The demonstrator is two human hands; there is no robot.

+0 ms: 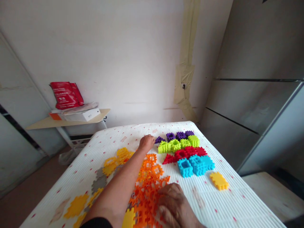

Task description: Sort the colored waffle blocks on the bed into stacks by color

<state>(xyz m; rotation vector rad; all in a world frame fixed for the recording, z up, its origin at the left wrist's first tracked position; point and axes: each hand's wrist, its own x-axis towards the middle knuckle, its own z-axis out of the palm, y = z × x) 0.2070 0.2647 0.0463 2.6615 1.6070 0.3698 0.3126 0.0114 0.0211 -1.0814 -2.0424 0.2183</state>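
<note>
My left hand (147, 142) reaches across to the far side of the table, its fingers closed. Just right of it lies a purple triangular interlocking block (160, 139); whatever the fingers hold is hidden. Nearer to me, my right hand (174, 204) is curled over the right edge of a pile of orange interlocking blocks (145, 210), its fingers closed against an orange piece. More orange blocks (149, 164) run along the right of my left forearm. Yellow interlocking blocks (77, 205) and grey ones (99, 182) lie to its left, partly covered by the arm.
Rows of purple (180, 135), lime green (175, 144), red (181, 154) and blue blocks (198, 164) stand at the right. A single yellow block (218, 180) lies nearer the right edge. A side table (42, 123) holds a red bag (66, 95). A grey fridge (249, 95) stands right.
</note>
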